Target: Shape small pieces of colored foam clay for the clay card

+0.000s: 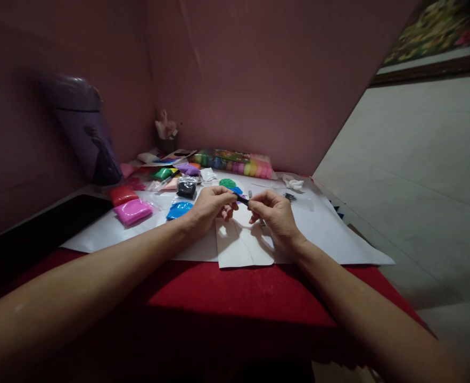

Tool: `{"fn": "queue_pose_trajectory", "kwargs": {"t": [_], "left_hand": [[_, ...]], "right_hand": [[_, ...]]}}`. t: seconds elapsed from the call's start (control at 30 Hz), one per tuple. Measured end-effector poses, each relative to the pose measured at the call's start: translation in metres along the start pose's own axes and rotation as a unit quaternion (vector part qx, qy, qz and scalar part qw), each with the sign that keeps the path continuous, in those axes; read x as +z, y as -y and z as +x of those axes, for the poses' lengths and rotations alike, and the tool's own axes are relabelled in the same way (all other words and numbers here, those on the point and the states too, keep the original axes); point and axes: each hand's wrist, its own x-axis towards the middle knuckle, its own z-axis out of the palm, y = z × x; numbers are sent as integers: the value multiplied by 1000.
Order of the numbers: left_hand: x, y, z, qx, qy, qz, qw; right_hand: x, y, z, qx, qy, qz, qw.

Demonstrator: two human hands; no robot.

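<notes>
Between my two hands a short strip of black modelling clay point(241, 199) is stretched, one end in each pinch. My left hand point(214, 205) closes thumb and fingertips on its left end. On the other end, my right hand point(272, 210) pinches in the same way. Below them lies a white paper sheet point(245, 250) with faint lines on it. Just behind my fingers are a green textured clay piece point(227, 182) and a blue one point(237, 190), partly hidden by my hands. A bag of black clay point(187, 189) sits left of my left hand.
Bags of blue point(180, 210), pink point(134, 211) and red clay point(123, 196) lie at the left. A long pack of coloured clay point(235, 162) rests against the back wall. Crumpled white tissue point(293, 182) lies at the right. A purple container point(85, 130) stands far left.
</notes>
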Motion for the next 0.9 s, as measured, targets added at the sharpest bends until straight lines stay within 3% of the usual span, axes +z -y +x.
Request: {"fn": "queue_pose_trajectory", "kwargs": {"t": [0.13,0.4,0.7,0.9], "left_hand": [[-5,0,2,13,5,-21,1000],[-4,1,0,-20,68,22,997],[5,-5,-3,9,43,170,984],[4,-4,-4,17,42,195,980]], "right_hand": [[-2,-2,2,15,-12,17,1000],[-3,-3,0,3,65,36,997],[-1,-5,-1,-20,65,-14,998],[-2,-1,-2,-35,82,-41,995]]}}
